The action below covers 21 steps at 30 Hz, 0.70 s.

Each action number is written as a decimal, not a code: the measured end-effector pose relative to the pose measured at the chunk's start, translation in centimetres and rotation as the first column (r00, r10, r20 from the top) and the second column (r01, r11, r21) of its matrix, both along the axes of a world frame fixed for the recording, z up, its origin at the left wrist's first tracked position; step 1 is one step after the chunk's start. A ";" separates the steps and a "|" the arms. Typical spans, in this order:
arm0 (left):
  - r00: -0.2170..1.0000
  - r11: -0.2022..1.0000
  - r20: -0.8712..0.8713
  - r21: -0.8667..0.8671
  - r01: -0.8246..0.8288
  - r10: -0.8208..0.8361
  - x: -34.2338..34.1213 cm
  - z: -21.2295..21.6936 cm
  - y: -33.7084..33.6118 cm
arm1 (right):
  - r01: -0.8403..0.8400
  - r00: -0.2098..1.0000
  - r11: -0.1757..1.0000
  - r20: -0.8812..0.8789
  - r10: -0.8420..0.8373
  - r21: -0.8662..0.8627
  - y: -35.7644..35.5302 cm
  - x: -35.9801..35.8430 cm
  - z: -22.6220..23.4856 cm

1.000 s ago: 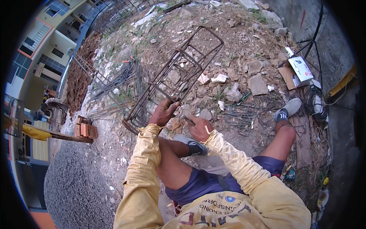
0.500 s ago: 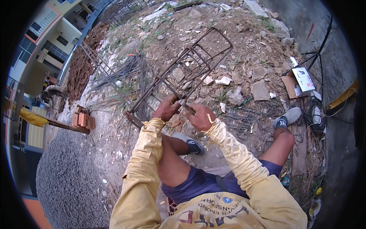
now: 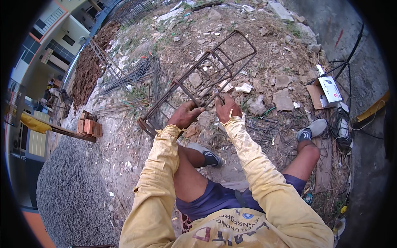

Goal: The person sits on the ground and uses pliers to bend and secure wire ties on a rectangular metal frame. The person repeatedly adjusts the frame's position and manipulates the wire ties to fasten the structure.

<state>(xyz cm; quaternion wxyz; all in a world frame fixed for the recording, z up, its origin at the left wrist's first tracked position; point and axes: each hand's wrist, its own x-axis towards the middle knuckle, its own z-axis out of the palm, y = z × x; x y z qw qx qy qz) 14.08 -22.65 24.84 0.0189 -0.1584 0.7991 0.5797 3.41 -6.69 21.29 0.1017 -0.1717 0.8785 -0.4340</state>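
A long cage of rusty steel rebar, bent rods joined by rectangular stirrups, slants up and to the right in front of me. My left hand is closed on its near rod, thumb pointing right. Beside it, a short gap to the right, my right hand is closed around a small metal hand tool that looks like pincers. The tool's head is up against or just over the near rod; whether it touches is unclear. My fingers hide most of its handles.
Loose steel rods lie beyond the cage to the left. Red bricks and a grey gravel heap are at left. Broken concrete and wire scraps litter the ground. A white box stands at right near a black tripod.
My right hand has moved right and slightly up with the tool, away from my left hand, and turned more upright. The left hand stays at the cage, shifted slightly right.
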 end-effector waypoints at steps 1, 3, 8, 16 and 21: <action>1.000 1.000 0.004 0.023 -0.003 0.003 -0.1 0.1 0.0 | -0.032 0.999 0.999 0.043 0.032 0.002 0.1 -0.2 -1.7; 1.000 1.000 0.006 0.009 0.005 -0.005 -0.7 0.6 0.5 | -0.154 0.977 0.988 0.155 0.148 0.028 0.6 -0.4 -4.6; 1.000 1.000 -0.003 0.003 0.006 -0.006 -0.1 0.2 0.2 | 0.143 0.260 0.855 0.853 0.453 -0.498 5.4 5.5 -3.5; 0.997 0.997 0.028 0.032 -0.076 0.075 -0.3 1.7 1.1 | 0.727 0.281 0.543 0.904 0.322 -0.420 15.6 3.7 -7.7; 0.994 0.994 0.024 -0.024 -0.110 0.110 -0.1 -0.6 0.0 | 0.678 0.298 0.700 0.954 0.017 -0.225 20.6 3.4 -11.5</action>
